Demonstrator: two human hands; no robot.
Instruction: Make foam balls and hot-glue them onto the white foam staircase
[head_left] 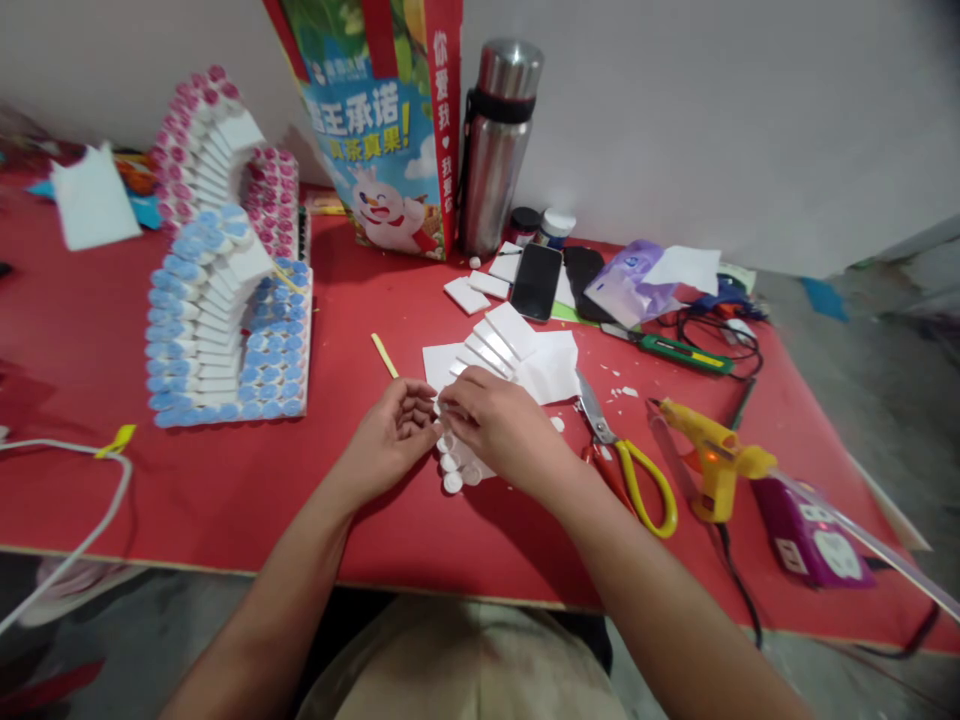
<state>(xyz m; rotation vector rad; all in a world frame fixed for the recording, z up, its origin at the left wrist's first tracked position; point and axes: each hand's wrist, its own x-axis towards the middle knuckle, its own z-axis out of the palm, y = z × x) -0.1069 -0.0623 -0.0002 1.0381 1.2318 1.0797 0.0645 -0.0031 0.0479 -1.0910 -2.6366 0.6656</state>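
My right hand [502,420] is closed in a pinch over a row of small round white pieces [451,482]; what its fingertips hold is hidden. Beside it my left hand [394,430] has its fingers curled, thumb and fingertips at the same row, and I cannot make out what is between them. The row lies along the left edge of a white board [441,360]. Beyond my right hand, several white slabs [491,342] fan out like steps on that board. A bent white sheet [551,368] stands to their right.
Scissors [607,430] and a yellow glue gun [712,455] with its cord lie to the right, near a purple box [810,535]. At the left stand blue [225,330] and pink [217,150] stair models. A steel flask [499,150], bag [382,130] and phone [535,282] are behind.
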